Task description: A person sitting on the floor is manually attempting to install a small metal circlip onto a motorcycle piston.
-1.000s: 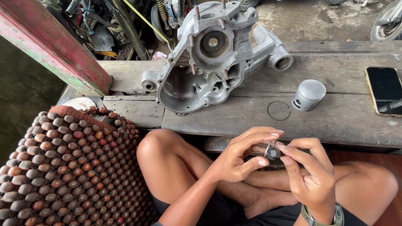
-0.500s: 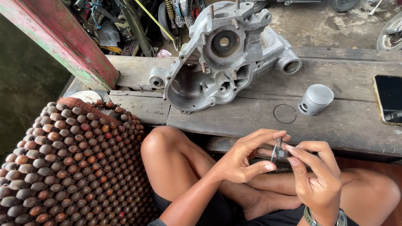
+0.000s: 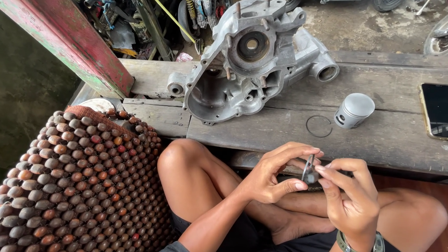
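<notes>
I sit cross-legged with both hands raised over my lap. My left hand [image 3: 274,173] and my right hand [image 3: 349,196] pinch one small dark metal part [image 3: 309,172] between their fingertips; its exact shape is mostly hidden by the fingers. On the wooden bench [image 3: 387,139] ahead lies a grey piston [image 3: 354,110] on its side, with a thin wire ring [image 3: 319,126] flat beside it. A large grey aluminium engine case [image 3: 248,58] rests further left on the bench.
A black phone [image 3: 443,111] lies face up at the bench's right end. A brown wooden-bead seat mat [image 3: 72,184] fills the lower left. A red-painted beam [image 3: 70,36] slants across the upper left. Motorcycle parts and wheels crowd the ground beyond the bench.
My hands stay together on the small part, with the fingers shifting slightly around it. The view has dipped a little, so the bench items sit higher in the picture.
</notes>
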